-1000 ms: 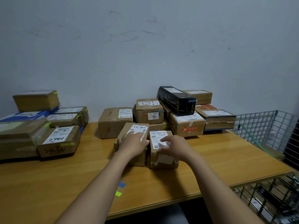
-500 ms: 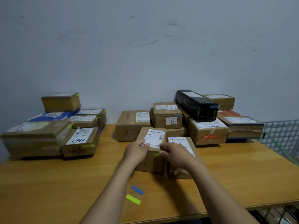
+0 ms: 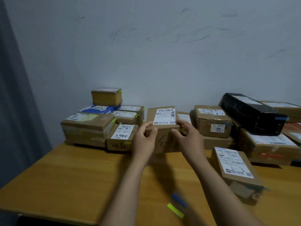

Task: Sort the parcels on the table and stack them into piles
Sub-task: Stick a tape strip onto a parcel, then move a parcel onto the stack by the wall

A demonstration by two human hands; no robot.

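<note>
Nearest you, the yellow-green strip and the blue strip lie on the tabletop. To the right, the labelled parcel that your right hand covered a second ago now sits alone. Your left hand and right hand have both gone to its neighbour, the brown parcel. Your grip is clamped on its two sides, and it seems raised off the wood, label up. Your view has swung left, so it hangs just beside the 2490 box, whose pile is probably its destination. The black parcel tops the unsorted heap, far right.
</note>
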